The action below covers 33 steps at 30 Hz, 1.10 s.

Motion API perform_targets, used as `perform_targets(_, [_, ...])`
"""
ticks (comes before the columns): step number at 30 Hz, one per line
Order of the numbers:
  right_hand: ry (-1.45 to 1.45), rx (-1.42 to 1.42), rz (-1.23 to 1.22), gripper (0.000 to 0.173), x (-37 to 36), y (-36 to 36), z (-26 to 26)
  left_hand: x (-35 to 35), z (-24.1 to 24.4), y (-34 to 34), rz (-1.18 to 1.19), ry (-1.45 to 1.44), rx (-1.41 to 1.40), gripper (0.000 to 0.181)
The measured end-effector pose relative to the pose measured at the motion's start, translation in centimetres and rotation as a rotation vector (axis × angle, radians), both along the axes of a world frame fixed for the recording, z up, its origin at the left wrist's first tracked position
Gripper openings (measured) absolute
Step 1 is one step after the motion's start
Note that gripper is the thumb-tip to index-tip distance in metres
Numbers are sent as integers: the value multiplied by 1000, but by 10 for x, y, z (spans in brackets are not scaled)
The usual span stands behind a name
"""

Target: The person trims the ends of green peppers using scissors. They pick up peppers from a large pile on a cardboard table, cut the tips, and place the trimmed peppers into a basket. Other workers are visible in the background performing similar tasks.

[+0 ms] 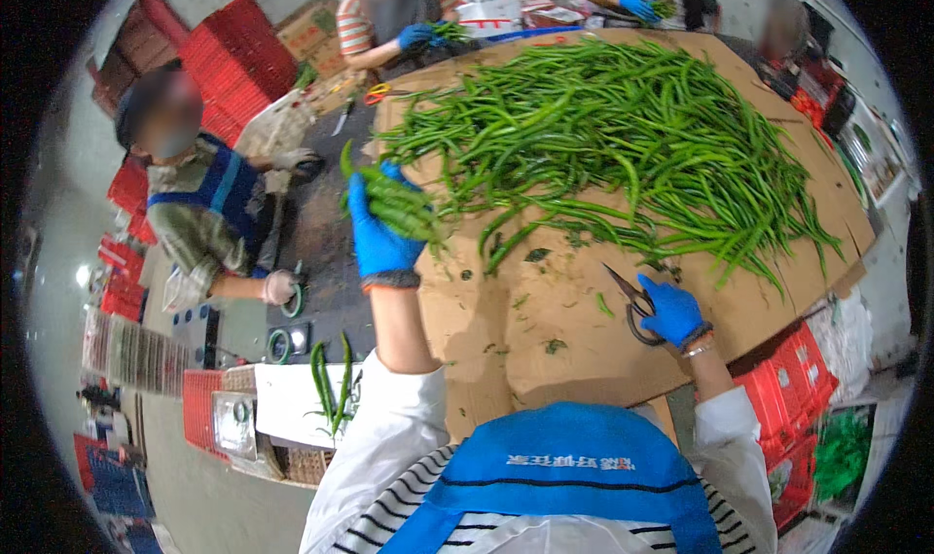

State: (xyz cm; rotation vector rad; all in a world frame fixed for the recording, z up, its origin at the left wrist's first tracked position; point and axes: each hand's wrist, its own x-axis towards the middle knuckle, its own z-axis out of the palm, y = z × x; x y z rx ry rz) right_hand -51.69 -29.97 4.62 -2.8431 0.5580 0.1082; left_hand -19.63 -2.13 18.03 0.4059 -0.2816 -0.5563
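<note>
My left hand point(387, 226), in a blue glove, is raised over the left side of the cardboard sheet point(467, 364) and grips a bunch of long green peppers point(400, 200). Low over the right part of the cardboard, my right hand point(673, 312), gloved in blue too, has its fingers at the black handles of a pair of scissors point(633, 302). The blades point away to the upper left, and the hand partly hides the loops. Beyond both hands spreads a large heap of long green peppers point(620, 145). Leaf scraps and bits of stem lie on the bare cardboard between my hands.
At left, a co-worker point(211, 189) stands by the dark tabletop point(328, 240), near rolls of green tape point(279, 346). A knife point(341, 118) and orange-handled scissors point(378, 93) lie farther back. Two peppers point(332, 379) rest on a white surface. Red crates point(784, 386) stand at right.
</note>
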Motion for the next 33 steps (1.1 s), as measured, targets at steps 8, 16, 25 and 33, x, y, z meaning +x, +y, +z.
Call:
perform_targets(8, [-94, 680, -160, 59, -5, 3, 9, 26, 41, -26, 46, 81, -101, 32])
perform_targets(16, [-345, 1499, 195, 60, 63, 59, 101, 4, 62, -70, 29, 207, -118, 35])
perform_targets(25, [-960, 646, 224, 62, 141, 108, 86, -10, 57, -76, -28, 212, -171, 41])
perform_targets(33, [-1125, 490, 101, 53, 160, 122, 108, -12, 47, -85, -22, 195, -144, 44])
